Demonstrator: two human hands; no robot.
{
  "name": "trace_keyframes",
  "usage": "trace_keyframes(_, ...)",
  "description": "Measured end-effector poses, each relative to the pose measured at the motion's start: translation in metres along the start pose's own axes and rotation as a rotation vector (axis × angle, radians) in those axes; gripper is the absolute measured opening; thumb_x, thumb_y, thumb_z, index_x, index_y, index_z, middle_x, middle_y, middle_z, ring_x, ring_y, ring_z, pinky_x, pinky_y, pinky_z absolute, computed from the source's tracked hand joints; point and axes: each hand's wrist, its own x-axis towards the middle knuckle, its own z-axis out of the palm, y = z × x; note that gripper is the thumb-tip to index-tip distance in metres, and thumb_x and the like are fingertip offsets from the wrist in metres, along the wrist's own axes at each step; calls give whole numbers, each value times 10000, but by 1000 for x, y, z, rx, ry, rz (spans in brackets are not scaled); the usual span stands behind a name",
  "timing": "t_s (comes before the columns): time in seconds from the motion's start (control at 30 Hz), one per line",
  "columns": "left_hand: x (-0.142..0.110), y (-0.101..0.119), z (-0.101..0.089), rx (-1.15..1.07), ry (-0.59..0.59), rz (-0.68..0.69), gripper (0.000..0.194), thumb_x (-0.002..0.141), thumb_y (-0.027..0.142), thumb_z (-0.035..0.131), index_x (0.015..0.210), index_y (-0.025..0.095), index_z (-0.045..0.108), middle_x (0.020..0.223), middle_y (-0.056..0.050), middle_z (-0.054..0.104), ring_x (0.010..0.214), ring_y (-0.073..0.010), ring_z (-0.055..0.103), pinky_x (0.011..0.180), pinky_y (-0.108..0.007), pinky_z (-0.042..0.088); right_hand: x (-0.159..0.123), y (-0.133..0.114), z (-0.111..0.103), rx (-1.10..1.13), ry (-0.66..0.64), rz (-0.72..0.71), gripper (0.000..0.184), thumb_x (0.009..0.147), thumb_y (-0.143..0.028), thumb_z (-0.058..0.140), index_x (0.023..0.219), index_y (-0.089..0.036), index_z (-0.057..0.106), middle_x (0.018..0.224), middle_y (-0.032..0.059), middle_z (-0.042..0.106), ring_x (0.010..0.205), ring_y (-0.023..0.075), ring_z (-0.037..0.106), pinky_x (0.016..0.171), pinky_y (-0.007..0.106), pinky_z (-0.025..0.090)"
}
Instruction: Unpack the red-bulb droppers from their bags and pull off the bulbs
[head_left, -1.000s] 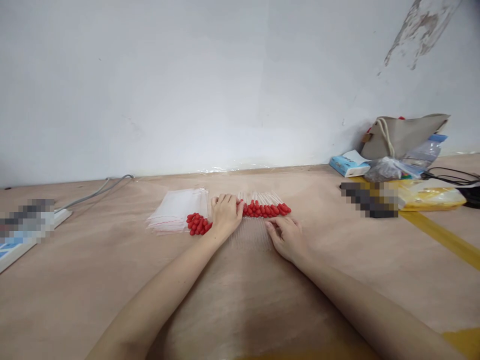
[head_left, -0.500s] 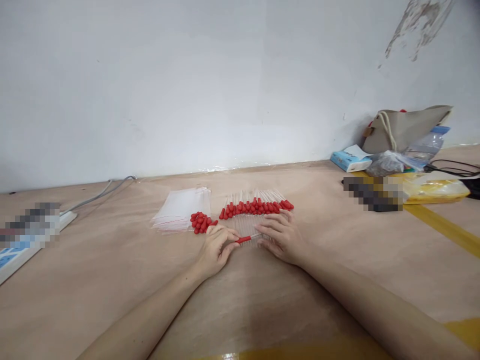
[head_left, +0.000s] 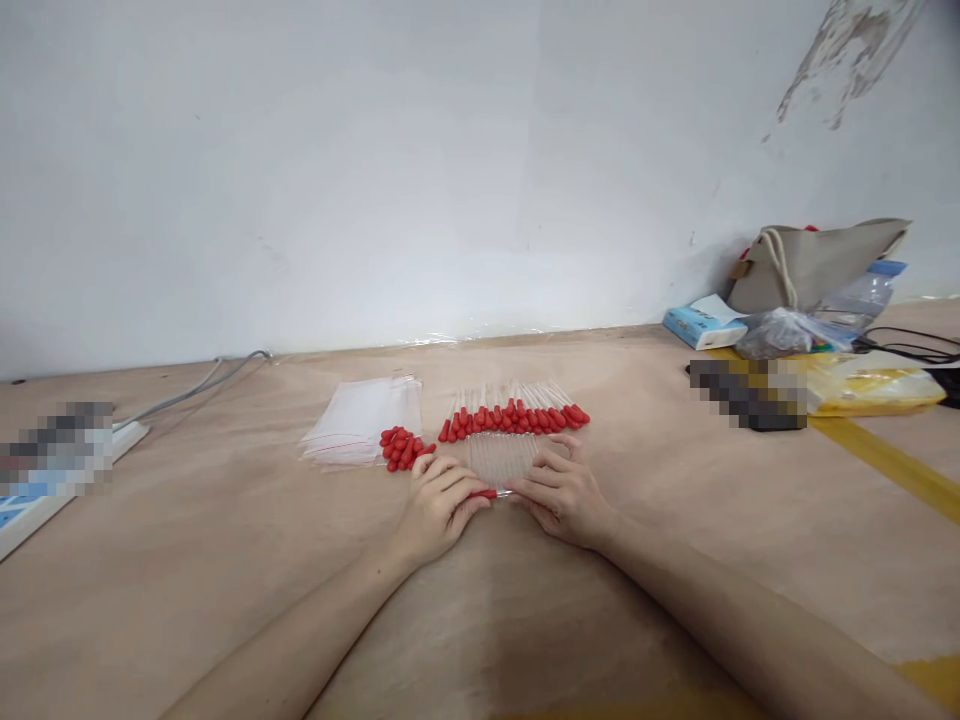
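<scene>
Between the fingers of my left hand (head_left: 442, 508) is a red rubber dropper bulb (head_left: 486, 494), mostly covered by the fingertips. My right hand (head_left: 564, 497) pinches a thin glass tube (head_left: 505, 493) whose end meets the bulb's open end; how far it sits inside cannot be told. Just beyond both hands, loose clear glass tubes (head_left: 499, 456) lie side by side. Past them is a row of glass droppers with red bulbs (head_left: 517, 416), bulb ends facing me. A small pile of loose red bulbs (head_left: 400, 447) lies beside my left hand, partly on stacked clear zip bags (head_left: 367, 405).
A power strip (head_left: 71, 490) with a grey cable lies at the left. Toward the back right are a blue tissue pack (head_left: 703, 326), a beige bag (head_left: 817, 265), a yellow pack (head_left: 874, 388) and a partly blurred black object (head_left: 765, 415). A wall (head_left: 375, 170) bounds the table behind.
Both hands have come slightly nearer to me and closer together. Less of the red bulb and of the glass tube shows between them. The row of droppers stays put.
</scene>
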Motion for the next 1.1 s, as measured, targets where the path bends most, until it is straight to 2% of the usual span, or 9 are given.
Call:
trace_keyframes(0.17,-2,2,0,37,3,19,142,833,256,480,767,208,596,751,-3,651,774,-159,526,796,-366,283,-2,0,-1,-10,-17,-20,170,838,-280,472,891,-292,633,618,-42,618,677,116,496,938,398,213)
trace_keyframes(0.37,-3,3,0,36,-12,77,123,830,219,469,782,207,582,738,1,650,777,-163,517,777,-362,289,0,-3,-5,1,-36,-26,164,837,-276,466,842,-264,630,595,-38,603,676,122,481,927,406,214)
trace_keyframes(0.6,-5,2,-2,27,-7,64,171,841,225,438,775,211,594,749,-15,656,767,-164,526,780,-366,311,-4,0,-10,30,-35,-14,158,826,-275,474,806,-255,630,585,-38,589,681,122,479,920,397,234)
trace_keyframes(0.67,-9,-3,-2,23,10,27,165,842,222,439,777,212,590,774,-21,653,778,-169,529,773,-366,325,-6,7,-12,31,-19,40,171,822,-271,475,765,-244,633,575,-30,583,675,127,479,909,397,252)
trace_keyframes(0.73,-13,-8,-2,-3,30,-9,143,842,219,450,796,211,585,808,-27,645,789,-169,529,760,-354,353,-7,14,-12,31,24,152,180,822,-270,476,751,-234,637,592,-17,594,664,132,482,881,389,287)
trace_keyframes(0.87,-16,-10,4,-151,53,-20,157,849,196,447,939,207,576,910,-53,591,857,-156,533,757,-298,428,-8,25,-4,133,113,354,223,853,-253,424,930,-217,631,791,35,637,723,142,542,767,322,398)
trace_keyframes(1.0,-9,-9,1,-144,214,-131,258,847,170,426,1071,202,549,982,-79,518,922,-163,520,815,-310,440,-10,29,4,172,182,454,278,867,-252,377,1003,-190,612,792,58,593,711,146,560,652,277,460)
trace_keyframes(1.1,0,-21,-17,-57,329,-259,271,838,191,425,1071,203,562,973,-72,506,906,-163,524,797,-300,448,-13,32,6,106,193,479,254,849,-229,399,944,-180,628,759,53,570,676,145,555,627,274,471)
